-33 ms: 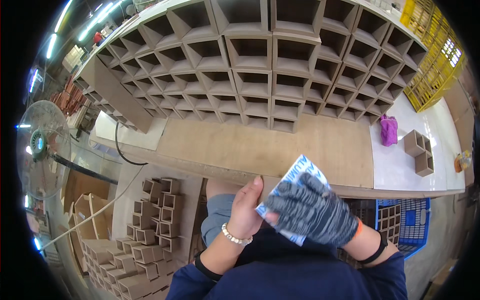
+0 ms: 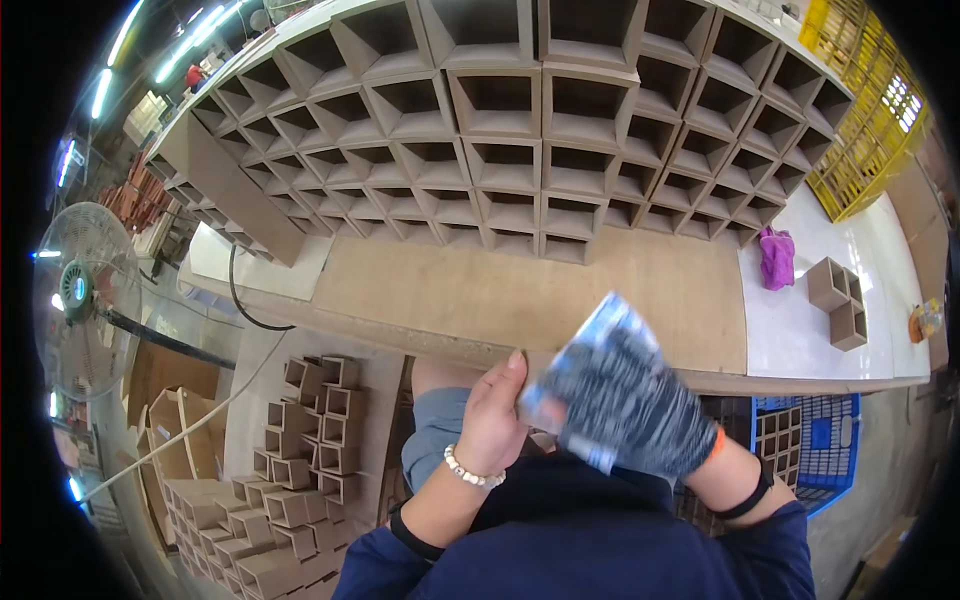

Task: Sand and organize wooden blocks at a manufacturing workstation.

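My right hand point(image 2: 640, 405), in a dark grey knitted glove with an orange cuff, is closed on a sheet of sandpaper point(image 2: 608, 318) whose white back carries blue print. The sheet's upper corner sticks out past the fingers, and both hand and sheet are slightly blurred. Bare and wearing a beaded bracelet, my left hand point(image 2: 490, 415) is just left of the sheet, by the table's front edge. Its thumb points up and its fingers curl inward; whatever they hold is hidden.
Stacked brown open boxes point(image 2: 500, 160) line the back of the table point(image 2: 440, 280). A purple cloth point(image 2: 776, 260) and small joined boxes point(image 2: 838, 300) sit to the right. More boxes point(image 2: 290, 505) are piled lower left, near a fan point(image 2: 85, 295). A blue crate point(image 2: 820, 435) stands below the table.
My gloved right hand has shifted slightly up and to the right with the sandpaper. The left hand stays nearly in place.
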Available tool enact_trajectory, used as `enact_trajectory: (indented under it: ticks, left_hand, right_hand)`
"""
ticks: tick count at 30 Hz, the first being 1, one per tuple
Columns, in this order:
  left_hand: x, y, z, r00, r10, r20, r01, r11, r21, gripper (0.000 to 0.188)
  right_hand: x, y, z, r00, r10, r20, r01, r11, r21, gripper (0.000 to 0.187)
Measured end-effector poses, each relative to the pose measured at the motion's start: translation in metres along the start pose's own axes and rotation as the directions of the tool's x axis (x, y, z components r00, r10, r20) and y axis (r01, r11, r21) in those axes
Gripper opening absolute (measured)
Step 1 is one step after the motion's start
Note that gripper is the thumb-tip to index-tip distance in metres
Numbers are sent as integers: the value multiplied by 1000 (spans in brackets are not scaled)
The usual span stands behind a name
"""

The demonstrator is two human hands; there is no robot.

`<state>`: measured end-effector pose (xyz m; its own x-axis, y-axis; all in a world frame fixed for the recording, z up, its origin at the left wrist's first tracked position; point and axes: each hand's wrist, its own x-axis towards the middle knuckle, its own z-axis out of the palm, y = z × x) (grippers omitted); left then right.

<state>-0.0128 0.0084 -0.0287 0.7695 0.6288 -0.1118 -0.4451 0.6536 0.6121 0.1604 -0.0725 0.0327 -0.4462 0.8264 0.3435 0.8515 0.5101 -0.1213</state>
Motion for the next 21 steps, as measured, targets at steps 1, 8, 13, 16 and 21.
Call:
enact_trajectory:
  ticks: [1,8,13,16,21]
  left_hand:
    - [1,-4,6,983,61,-173,-33,986,161,38]
    - [1,0,16,986,69,-149,-60,996,66,52]
    - [6,-2,18,976,95,-196,-114,989,-89,47]
    - [7,-3,15,982,87,-166,-100,993,-70,50]
    - [7,-9,2,989,62,-138,-68,997,-43,47]
  right_hand:
    - [6,13,2,992,127,-8,-127,992,-21,45]
    - [1,51,13,906,269,-328,-302,952,-53,43]
    - [-1,38,10,889,348,-298,-325,937,126,68]
    - [3,33,8,882,317,-348,-304,948,93,46]
    - [0,-5,-12,998,52,-24,-50,996,74,47]
